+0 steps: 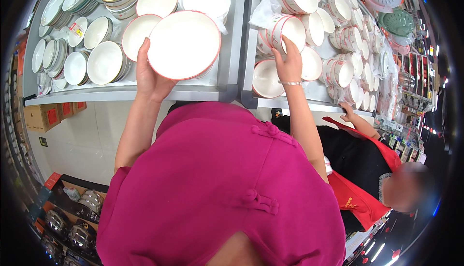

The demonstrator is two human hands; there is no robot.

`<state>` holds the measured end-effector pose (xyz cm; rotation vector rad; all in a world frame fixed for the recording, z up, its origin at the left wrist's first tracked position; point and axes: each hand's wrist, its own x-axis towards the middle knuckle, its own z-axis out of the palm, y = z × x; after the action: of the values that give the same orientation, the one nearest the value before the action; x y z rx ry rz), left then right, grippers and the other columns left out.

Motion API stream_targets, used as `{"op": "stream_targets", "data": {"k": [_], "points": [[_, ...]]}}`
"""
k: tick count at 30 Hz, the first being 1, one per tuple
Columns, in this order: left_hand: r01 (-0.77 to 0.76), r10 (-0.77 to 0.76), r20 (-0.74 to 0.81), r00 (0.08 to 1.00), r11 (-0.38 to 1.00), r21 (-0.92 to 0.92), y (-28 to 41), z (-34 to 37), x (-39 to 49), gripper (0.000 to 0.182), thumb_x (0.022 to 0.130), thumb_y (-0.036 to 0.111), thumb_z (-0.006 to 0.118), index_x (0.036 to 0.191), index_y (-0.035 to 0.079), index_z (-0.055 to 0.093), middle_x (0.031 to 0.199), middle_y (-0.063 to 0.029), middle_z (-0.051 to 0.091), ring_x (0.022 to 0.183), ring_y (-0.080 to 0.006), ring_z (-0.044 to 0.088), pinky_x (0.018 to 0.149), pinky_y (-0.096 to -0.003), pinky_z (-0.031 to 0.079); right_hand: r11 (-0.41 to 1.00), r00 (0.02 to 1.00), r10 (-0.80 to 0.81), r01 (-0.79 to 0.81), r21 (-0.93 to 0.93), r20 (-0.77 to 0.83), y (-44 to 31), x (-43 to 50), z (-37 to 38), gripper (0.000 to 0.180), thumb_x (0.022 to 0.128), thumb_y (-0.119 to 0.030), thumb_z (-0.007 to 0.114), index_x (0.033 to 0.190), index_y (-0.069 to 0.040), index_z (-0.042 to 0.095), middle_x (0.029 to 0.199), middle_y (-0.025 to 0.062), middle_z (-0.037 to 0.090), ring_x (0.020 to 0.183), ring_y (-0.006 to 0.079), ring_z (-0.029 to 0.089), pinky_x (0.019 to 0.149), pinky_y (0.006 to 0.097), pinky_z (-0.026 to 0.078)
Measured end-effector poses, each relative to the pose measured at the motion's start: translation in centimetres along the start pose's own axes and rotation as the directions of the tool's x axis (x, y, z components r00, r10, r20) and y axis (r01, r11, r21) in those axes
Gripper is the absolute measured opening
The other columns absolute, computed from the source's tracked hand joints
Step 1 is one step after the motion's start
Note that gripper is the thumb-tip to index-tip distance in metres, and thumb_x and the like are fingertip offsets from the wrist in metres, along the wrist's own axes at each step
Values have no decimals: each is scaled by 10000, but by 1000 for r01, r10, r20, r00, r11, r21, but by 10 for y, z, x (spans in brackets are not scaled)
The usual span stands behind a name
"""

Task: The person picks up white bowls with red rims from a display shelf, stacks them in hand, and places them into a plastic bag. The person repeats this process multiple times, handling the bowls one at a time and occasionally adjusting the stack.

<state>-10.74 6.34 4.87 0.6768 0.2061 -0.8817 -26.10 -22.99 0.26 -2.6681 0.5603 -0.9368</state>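
My left hand (154, 75) holds a large white bowl with a red rim (185, 44) by its left edge, thumb at the rim, above the left display bin. My right hand (290, 61) reaches over the right bin, fingertips at the rim of a red-rimmed patterned bowl (293, 32) that lies tilted in a nested row. A wide red-rimmed bowl (268, 79) rests just left of that hand, and another pale bowl (311, 63) lies to its right. Behind the held bowl are a smaller red-rimmed bowl (139, 35) and a white bowl (206, 1).
Grey bin edges (228, 48) meet between my hands. Stacked bowls (107, 63) fill the left bin. Colanders (395, 23) stand at the far right. A person in a red apron (359, 193) is close on my right, one hand at the bin edge. Cardboard boxes (41, 117) sit below left.
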Motion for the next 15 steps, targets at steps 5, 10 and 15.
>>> {"op": "stream_targets", "data": {"k": [5, 10, 15], "points": [[6, -6, -7, 1000, 1000, 4, -2, -1, 2, 641, 920, 536, 338, 1402, 113, 339, 1367, -119, 438, 1218, -284, 488, 919, -465, 478, 786, 590, 610, -363, -501, 529, -2, -29, -64, 316, 810, -331, 654, 917, -34, 674, 850, 184, 668, 831, 360, 638, 732, 426, 502], [18, -16, -25, 1000, 998, 56, -5, 4, 5, 647, 919, 554, 311, 1402, 125, 342, 1363, -114, 440, 1196, -272, 507, 872, -441, 509, 753, 495, 657, -396, -526, 568, 43, -69, -55, 350, 799, -335, 639, 959, -26, 667, 919, 237, 652, 884, 390, 626, 764, 455, 501], [33, -32, -18, 999, 997, 72, -6, 12, 6, 650, 915, 560, 313, 1405, 134, 342, 1366, -105, 437, 1209, -271, 493, 898, -456, 488, 789, 566, 614, -450, -419, 550, 85, -99, -22, 365, 797, -255, 605, 1061, -4, 616, 933, 267, 635, 877, 423, 611, 786, 495, 482]]}}
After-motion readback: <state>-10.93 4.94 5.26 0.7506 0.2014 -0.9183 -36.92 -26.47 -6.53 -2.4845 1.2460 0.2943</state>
